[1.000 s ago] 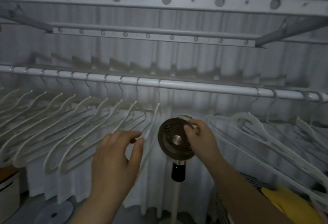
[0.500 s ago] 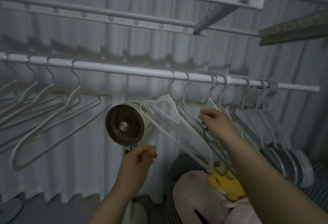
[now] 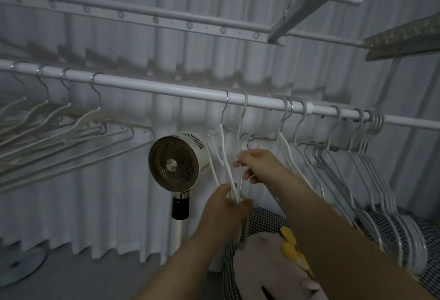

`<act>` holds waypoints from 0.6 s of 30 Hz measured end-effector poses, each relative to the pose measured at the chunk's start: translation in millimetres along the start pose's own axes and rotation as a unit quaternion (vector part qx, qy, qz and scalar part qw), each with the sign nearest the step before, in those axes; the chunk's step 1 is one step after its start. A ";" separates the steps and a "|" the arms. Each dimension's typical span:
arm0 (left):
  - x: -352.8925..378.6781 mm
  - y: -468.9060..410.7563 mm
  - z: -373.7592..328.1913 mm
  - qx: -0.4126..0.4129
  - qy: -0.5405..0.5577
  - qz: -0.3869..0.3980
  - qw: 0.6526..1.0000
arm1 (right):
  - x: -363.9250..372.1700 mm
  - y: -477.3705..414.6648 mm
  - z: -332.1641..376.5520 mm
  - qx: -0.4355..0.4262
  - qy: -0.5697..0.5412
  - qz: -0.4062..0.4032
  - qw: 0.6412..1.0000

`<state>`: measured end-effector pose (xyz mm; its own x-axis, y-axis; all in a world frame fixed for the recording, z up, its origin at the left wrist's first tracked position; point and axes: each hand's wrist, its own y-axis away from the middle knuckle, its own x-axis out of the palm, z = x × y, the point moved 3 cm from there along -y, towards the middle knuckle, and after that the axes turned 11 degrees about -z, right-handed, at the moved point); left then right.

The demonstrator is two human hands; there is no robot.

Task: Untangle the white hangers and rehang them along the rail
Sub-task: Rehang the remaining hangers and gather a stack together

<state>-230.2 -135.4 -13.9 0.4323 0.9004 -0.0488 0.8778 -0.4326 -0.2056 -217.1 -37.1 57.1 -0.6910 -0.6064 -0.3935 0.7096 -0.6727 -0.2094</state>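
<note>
White pleated curtain (image 3: 95, 204) fills the bkgd. White rail (image 3: 166, 86) runs left-right across it, dipping a bit toward the right in view. Left batch of white hangers (image 3: 71, 128) is hooked on the rail, spaced out, long axes sweeping down & left. Right batch (image 3: 371, 168) is bunched tight, hooks crowded together, arms slanting down-right above a checked cushion (image 3: 266, 218). Fan (image 3: 175, 165) on a stand sits below the bare stretch of rail, grille facing the camera. Btwn fan & right batch, two hangers (image 3: 225, 157) hang hooks-up on the rail, seen almost edge-on, long arms running steeply down. Left hand (image 3: 223, 209) is at their lower end, thumb & fingers (image 3: 245, 203) pressed together, pinching the arms. Right hand (image 3: 259, 165) is higher, just right of them, fingers (image 3: 240, 164) curled, pinching a thin arm below the second hook.
</note>
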 end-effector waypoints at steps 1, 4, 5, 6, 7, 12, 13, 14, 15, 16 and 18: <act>-4.6 -0.5 1.6 0.000 0.006 -0.002 1.000 | 4.2 -0.7 1.9 -0.004 0.004 0.008 1.000; -25.2 -3.7 3.9 0.013 0.006 -0.044 0.999 | 18.6 -1.9 8.8 -0.012 -0.003 0.024 1.000; -34.5 -5.6 4.6 0.022 0.001 -0.058 0.998 | 24.4 -3.1 10.1 -0.011 -0.015 0.021 1.000; -44.5 -6.9 4.2 0.027 -0.001 -0.068 0.997 | 32.0 -4.8 11.7 -0.004 -0.035 0.016 0.999; -55.2 -7.8 4.5 0.031 -0.002 -0.071 0.997 | 40.5 -6.4 13.4 0.004 -0.056 0.009 0.998; -116.5 -13.6 1.3 0.043 -0.022 -0.114 0.992 | 86.0 -7.0 25.8 -0.007 -0.073 -0.040 0.996; -128.3 -17.0 2.1 0.049 -0.028 -0.126 0.990 | 94.8 -7.1 28.6 -0.024 -0.062 -0.051 0.997; -139.8 -19.0 1.6 0.053 -0.034 -0.134 0.989 | 103.9 -7.0 31.6 -0.039 -0.053 -0.059 0.996; -150.6 -21.2 1.4 0.061 -0.039 -0.144 0.987 | 112.6 -6.7 34.0 -0.051 -0.048 -0.065 0.995; -161.4 -23.0 1.3 0.065 -0.042 -0.154 0.985 | 121.3 -5.8 37.1 -0.057 -0.048 -0.070 0.995; -182.5 -28.2 4.1 0.068 -0.046 -0.173 0.981 | 137.5 -4.9 42.7 -0.068 -0.056 -0.085 0.992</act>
<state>-334.7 -287.3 -3.2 0.0866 0.9954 -0.0406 0.9305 -0.0954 -0.3537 -321.5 -135.3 42.3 -0.8081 -0.5373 -0.2414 0.5879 -0.7107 -0.3864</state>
